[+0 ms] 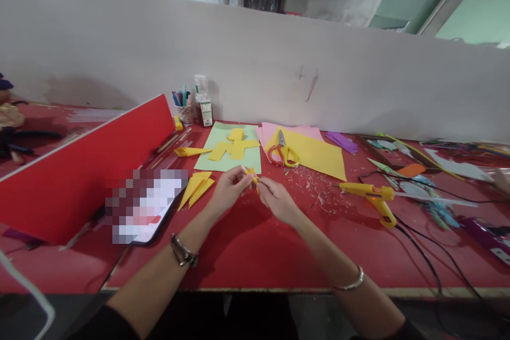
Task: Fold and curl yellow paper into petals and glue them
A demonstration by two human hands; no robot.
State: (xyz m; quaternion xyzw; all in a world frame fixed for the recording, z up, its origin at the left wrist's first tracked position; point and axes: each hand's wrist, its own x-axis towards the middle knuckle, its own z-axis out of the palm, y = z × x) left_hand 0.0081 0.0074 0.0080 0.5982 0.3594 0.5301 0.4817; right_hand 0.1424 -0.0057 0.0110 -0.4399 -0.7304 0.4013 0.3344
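My left hand (231, 187) and my right hand (278, 199) meet over the middle of the red table, both closed on a small piece of yellow paper (252, 172). The fingers cover most of it, so its exact shape is unclear. Left of my hands lie folded yellow paper pieces (196, 187). A rolled yellow paper cone (193, 152) is just beyond them. Several cut yellow strips (238, 149) rest on a light green sheet (251, 163). Scissors (283, 153) with orange and yellow handles lie on a yellow sheet (322, 153) past my right hand.
At right is a yellow glue gun (370, 194) with its cord (426, 260), near paper scraps (319, 186). A phone (159, 212) lies at left beside a red panel (99, 164). Behind stand a pen cup (184, 111) and a bottle (204, 103). Another person's hand (502, 180) shows far right.
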